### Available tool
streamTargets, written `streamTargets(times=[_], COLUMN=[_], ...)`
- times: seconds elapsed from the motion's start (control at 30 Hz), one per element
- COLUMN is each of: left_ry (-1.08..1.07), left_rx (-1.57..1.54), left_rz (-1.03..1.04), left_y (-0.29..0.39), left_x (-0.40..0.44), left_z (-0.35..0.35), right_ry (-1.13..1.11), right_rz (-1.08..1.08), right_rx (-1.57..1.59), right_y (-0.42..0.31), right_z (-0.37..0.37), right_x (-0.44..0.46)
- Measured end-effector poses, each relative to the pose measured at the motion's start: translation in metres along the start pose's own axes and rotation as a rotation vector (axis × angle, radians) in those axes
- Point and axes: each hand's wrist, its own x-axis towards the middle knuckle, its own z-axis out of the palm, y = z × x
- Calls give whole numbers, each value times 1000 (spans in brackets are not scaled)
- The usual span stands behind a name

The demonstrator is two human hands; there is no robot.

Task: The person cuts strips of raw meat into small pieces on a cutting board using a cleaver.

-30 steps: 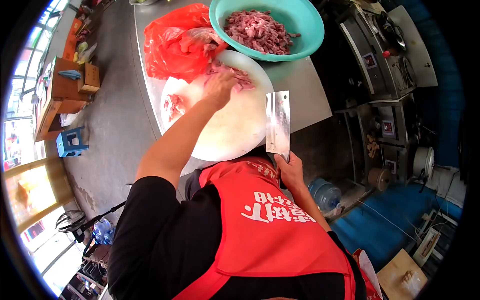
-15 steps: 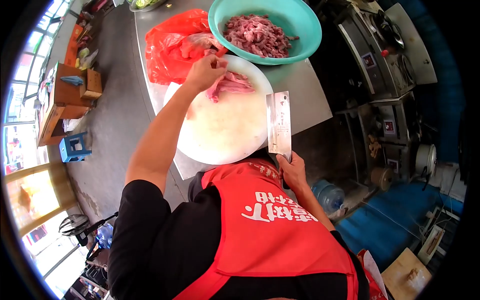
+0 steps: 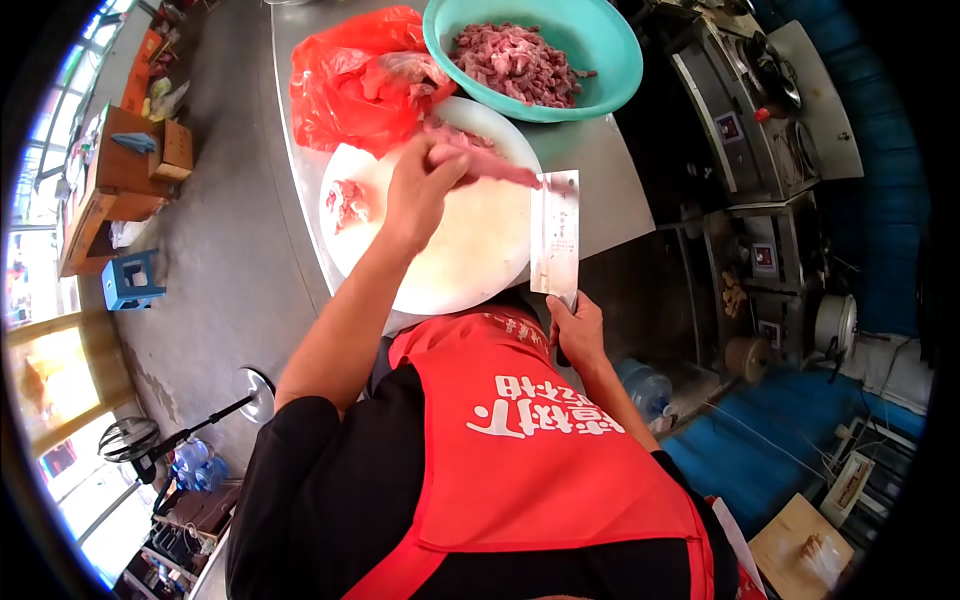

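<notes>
My left hand (image 3: 422, 192) is closed on a strip of raw meat (image 3: 487, 166), which stretches right toward the cleaver's top edge. Below it lies a round white cutting board (image 3: 455, 250). More meat lies at the board's upper part, behind the hand, and a small meat piece (image 3: 346, 203) rests at its left edge. My right hand (image 3: 577, 325) grips the handle of a cleaver (image 3: 555, 235), its broad blade upright beside the board's right edge.
A red plastic bag (image 3: 350, 85) with meat in it touches the board's upper left. A green basin (image 3: 607, 60) of cut meat stands behind the board on the metal table (image 3: 600, 190). A blue stool (image 3: 130, 282) is on the floor at left.
My left hand has gone from the board's upper edge to a meat strip and lifted it rightward. The small piece at the left edge is visible again. The cleaver remains in my right hand.
</notes>
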Motion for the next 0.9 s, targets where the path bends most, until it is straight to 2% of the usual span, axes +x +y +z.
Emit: streamTargets(times=[0.1, 0.17, 0.27, 0.43, 0.47, 0.5, 0.53, 0.57, 0.6, 0.63, 0.7, 0.77, 0.83, 0.9], left_ry=[246, 377, 459, 534, 536, 537, 548, 639, 719, 729, 525, 210, 132, 178], left_rx=[7, 179, 248, 480, 678, 875, 872, 1083, 1284, 1286, 1318, 1151, 1100, 1203], left_rz=[-194, -277, -286, -309, -323, -338, -342, -53, 251, 251, 408, 385, 283, 240], left_y=[-78, -118, -149, -125, -121, -120, -130, -147, -147, -146, -144, -174, -177, -182], left_x=[-28, -49, -73, -90, -92, -95, -98, -101, -101, -101, -94, -78, -63, -56], left_z=[-48, -81, -118, -119, -119, -119, -122, -127, -124, -121, -101, -85, -48, -20], right_ry=[25, 22, 24, -26, -32, -49, -68, -79, -78, -75, -115, -144, -187, -227], right_rz=[24, 47, 52, 71, 73, 9, -58, -60, -128, -197, -187, -308, -348, -385], right_rx=[17, 13, -24, -127, -133, -263, -391, -395, -543, -689, -738, -906, -997, -1084], right_y=[5, 10, 14, -1, -3, -4, -6, -8, -13, -19, -35, -45, -47, -47], right_z=[-4, -8, -14, -18, -19, -20, -22, -24, -24, -24, -27, -29, -35, -39], right_x=[-6, -11, -12, -6, -2, 4, 10, 15, 20, 24, 30, 35, 49, 58])
